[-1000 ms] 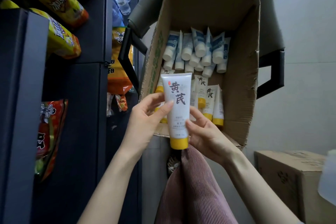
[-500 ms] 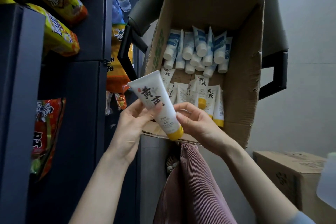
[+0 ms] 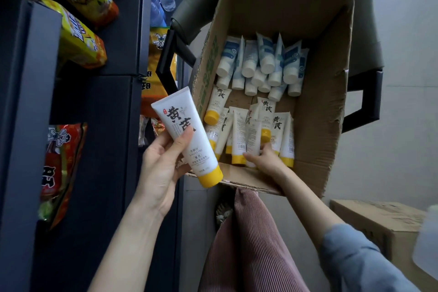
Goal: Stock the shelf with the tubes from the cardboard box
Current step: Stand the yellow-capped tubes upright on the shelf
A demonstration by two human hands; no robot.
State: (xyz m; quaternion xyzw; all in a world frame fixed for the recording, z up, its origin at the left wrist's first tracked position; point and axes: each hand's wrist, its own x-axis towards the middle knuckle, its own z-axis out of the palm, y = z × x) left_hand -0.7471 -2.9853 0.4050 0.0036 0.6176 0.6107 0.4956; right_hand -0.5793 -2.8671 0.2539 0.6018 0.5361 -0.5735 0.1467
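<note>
Early going, I judge: my left hand (image 3: 161,168) grips one white yellow-capped tube (image 3: 189,140). My right hand (image 3: 265,161) touches others at the near end of the brown cardboard box (image 3: 320,125), and I cannot tell if it grips one. Many are left.

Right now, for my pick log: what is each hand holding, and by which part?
The left hand grips a yellow-capped white tube round its middle. The right hand touches tubes in the cardboard box; grip cannot be told.
</note>
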